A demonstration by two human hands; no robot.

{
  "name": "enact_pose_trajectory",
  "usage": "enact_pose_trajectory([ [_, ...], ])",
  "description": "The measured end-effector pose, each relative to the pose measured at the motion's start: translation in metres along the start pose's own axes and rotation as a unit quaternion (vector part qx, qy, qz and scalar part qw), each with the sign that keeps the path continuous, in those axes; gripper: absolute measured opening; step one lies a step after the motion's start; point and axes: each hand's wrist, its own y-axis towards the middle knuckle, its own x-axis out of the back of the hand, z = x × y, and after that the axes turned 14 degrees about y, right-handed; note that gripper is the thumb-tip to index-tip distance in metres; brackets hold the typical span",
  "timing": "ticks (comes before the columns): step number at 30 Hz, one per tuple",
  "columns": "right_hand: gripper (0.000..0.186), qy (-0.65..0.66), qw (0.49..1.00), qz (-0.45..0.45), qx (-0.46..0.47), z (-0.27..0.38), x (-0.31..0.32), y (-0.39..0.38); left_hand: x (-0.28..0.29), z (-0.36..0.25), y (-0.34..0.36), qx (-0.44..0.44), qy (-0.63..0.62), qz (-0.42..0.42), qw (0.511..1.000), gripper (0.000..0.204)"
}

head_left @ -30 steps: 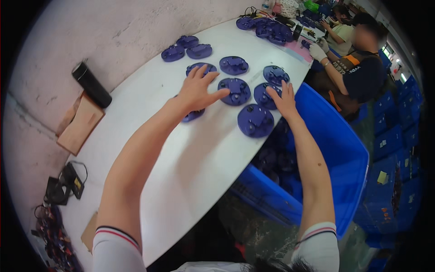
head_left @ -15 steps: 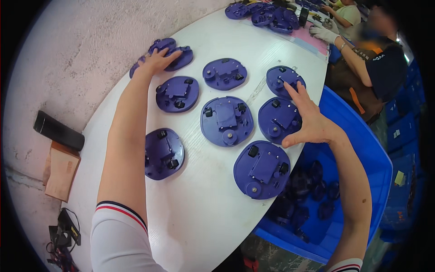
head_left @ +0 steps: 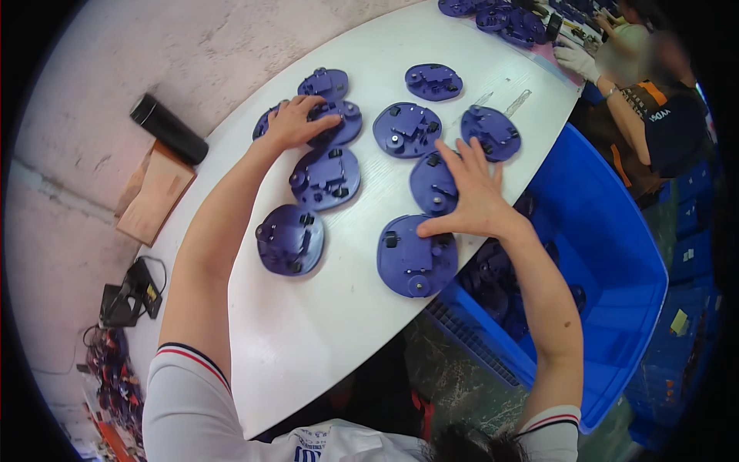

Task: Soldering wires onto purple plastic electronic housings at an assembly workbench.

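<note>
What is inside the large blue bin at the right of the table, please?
Inside the blue bin, dark parts lie heaped near the table. The right forearm and table edge hide some of the interior; whatever lies beneath the top parts cannot be seen.

Blue lettering (head_left: 309, 450) on white shirt (head_left: 358, 440), white lettering (head_left: 661, 114) on co-worker's dark sleeve (head_left: 676, 142)
</note>
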Motion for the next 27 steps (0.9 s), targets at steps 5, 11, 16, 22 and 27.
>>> enact_pose_trajectory([
  [5, 0.121, -0.025, 0.999, 0.018, 0.036, 0.044, -0.045, -0.006, 0.006, 0.021, -0.090, -0.002, -0.018, -0.003, 1.000, 0.068],
  [11, 0.111, 0.010, 0.991, 0.077, 0.107, 0.103, -0.088, -0.016, 0.018, 0.062, -0.169, 0.026, -0.014, 0.033, 0.999, 0.064],
  [16, 0.060, 0.187, 0.969, 0.020, 0.161, 0.110, -0.027, 0.030, 0.040, 0.048, -0.242, 0.044, -0.022, -0.077, 0.996, 0.062],
  [22, 0.109, -0.028, 0.964, -0.244, -0.105, -0.012, 0.014, 0.174, 0.069, -0.050, -0.372, -0.051, -0.023, -0.109, 0.992, 0.063],
  [27, 0.069, -0.077, 0.971, -0.224, -0.014, -0.016, -0.019, 0.189, 0.045, -0.041, -0.452, 0.060, -0.109, -0.095, 0.988, 0.058],
])
